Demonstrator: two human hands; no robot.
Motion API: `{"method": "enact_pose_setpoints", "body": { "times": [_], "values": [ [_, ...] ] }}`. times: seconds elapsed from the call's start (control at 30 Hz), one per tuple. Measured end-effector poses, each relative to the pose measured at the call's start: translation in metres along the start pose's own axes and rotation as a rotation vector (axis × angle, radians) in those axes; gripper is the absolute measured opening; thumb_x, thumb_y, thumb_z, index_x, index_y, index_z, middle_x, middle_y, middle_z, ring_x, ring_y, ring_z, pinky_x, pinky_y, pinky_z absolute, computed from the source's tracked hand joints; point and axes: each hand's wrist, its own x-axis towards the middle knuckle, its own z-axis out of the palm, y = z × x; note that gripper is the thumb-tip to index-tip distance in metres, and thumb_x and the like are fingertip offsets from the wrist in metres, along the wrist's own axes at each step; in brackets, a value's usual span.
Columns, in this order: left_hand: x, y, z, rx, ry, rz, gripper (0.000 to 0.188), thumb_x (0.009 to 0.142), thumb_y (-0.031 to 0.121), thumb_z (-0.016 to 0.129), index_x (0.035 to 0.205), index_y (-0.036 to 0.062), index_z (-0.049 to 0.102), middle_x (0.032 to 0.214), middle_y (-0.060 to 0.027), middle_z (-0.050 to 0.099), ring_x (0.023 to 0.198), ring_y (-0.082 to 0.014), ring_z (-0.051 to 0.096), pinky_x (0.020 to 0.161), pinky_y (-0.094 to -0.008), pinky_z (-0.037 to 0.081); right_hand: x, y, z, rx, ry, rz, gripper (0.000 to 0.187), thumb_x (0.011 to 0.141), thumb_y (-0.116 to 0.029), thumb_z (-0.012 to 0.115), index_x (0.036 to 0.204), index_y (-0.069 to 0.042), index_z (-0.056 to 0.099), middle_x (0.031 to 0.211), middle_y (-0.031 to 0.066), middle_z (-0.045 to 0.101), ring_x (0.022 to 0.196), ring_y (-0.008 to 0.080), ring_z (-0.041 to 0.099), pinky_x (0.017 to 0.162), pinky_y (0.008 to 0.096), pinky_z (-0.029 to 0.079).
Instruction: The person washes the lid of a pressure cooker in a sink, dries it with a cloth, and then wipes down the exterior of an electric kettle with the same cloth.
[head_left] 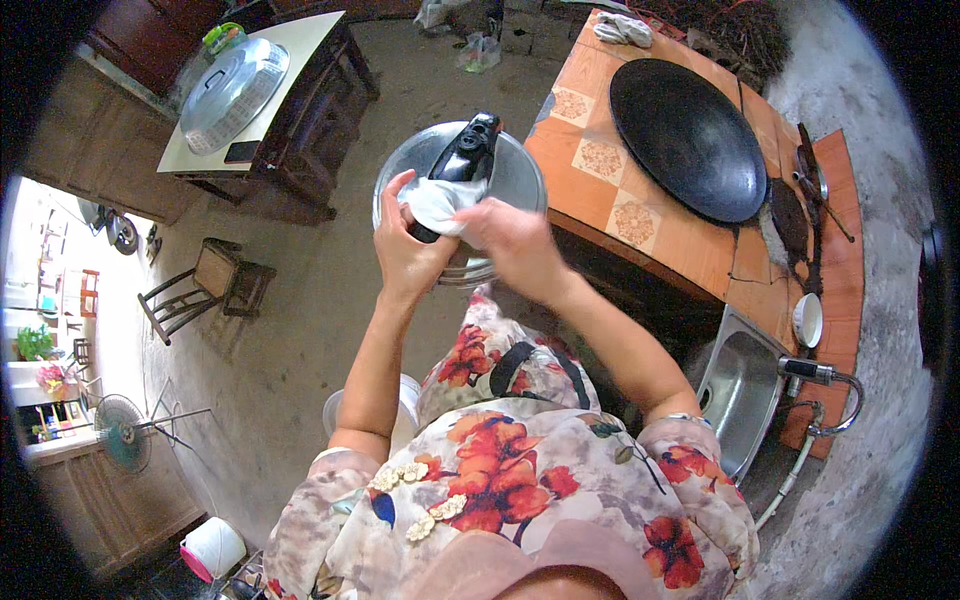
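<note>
In front of my body is a round, shiny metal pressure cooker lid (520, 175) with a long black handle (467, 150) across its top. My left hand (412, 245) is closed around the near part of the lid, its fingers beside the black fitting. A white cloth (445, 203) lies bunched over the middle of the handle. Pinched onto that cloth is my right hand (515, 245), slightly smeared by motion. Its fingertips are partly hidden by the cloth. Whether a pot sits beneath the lid, I cannot tell.
At the right, a tiled counter (600, 158) carries a large black wok (690, 140); a steel sink (738, 400) with a tap (810, 372) is nearer. A table (310, 40) with a domed cover (235, 95) stands far left. A small chair (210, 285) and a fan (122, 432) are left.
</note>
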Motion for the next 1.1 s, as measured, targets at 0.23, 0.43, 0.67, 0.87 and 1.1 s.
{"method": "enact_pose_setpoints", "body": {
  "times": [0.23,0.43,0.67,0.87,1.1],
  "values": [
    [0.021,0.003,-0.040,0.211,-0.256,0.074,0.054,0.059,0.009,0.064,0.113,0.0047,0.060,0.076,-0.0103,0.061,0.067,-0.0175,0.061,0.065,-0.0277,0.048,0.008,0.092,-0.108,0.703,0.601,0.517,0.028,0.100,-0.021,0.047,0.115,0.001,0.058,0.112,0.0108,0.063,0.095,0.0185,0.063,0.086,0.0333,0.054],
    [0.047,0.025,-0.041,0.295,-0.389,0.474,0.047,0.053,0.013,0.064,0.100,0.0059,0.065,0.075,-0.0113,0.061,0.070,-0.0260,0.059,0.070,-0.0342,0.046,0.026,0.092,-0.074,1.030,0.249,0.647,0.024,0.096,-0.020,0.056,0.112,-0.002,0.058,0.096,0.0028,0.061,0.088,0.0115,0.059,0.078,0.0270,0.052],
    [0.057,0.014,-0.010,0.838,-0.148,0.578,0.031,0.061,-0.006,0.060,0.089,0.0061,0.056,0.079,-0.0100,0.061,0.082,-0.0306,0.055,0.076,-0.0417,0.039,-0.008,0.061,-0.042,0.522,0.432,0.693,0.028,0.093,-0.025,0.064,0.104,0.000,0.058,0.092,0.0037,0.062,0.085,0.0105,0.055,0.073,0.0265,0.047],
    [0.031,0.009,0.004,0.622,-0.045,0.550,0.039,0.056,-0.006,0.059,0.091,0.0060,0.050,0.082,-0.0090,0.057,0.089,-0.0327,0.052,0.088,-0.0447,0.036,-0.033,0.063,-0.077,0.097,0.360,0.614,0.026,0.097,-0.027,0.057,0.104,-0.002,0.062,0.084,0.0019,0.062,0.074,0.0064,0.055,0.067,0.0240,0.046],
    [0.032,0.033,0.013,0.531,-0.064,0.790,0.014,0.067,0.009,0.059,0.080,0.0102,0.055,0.077,-0.0052,0.053,0.083,-0.0243,0.054,0.094,-0.0427,0.039,-0.003,0.022,-0.091,-0.230,-0.030,0.003,0.028,0.098,-0.013,0.048,0.120,-0.002,0.060,0.133,0.0123,0.056,0.131,0.0243,0.046,0.109,0.0416,0.033]
  ]
}}
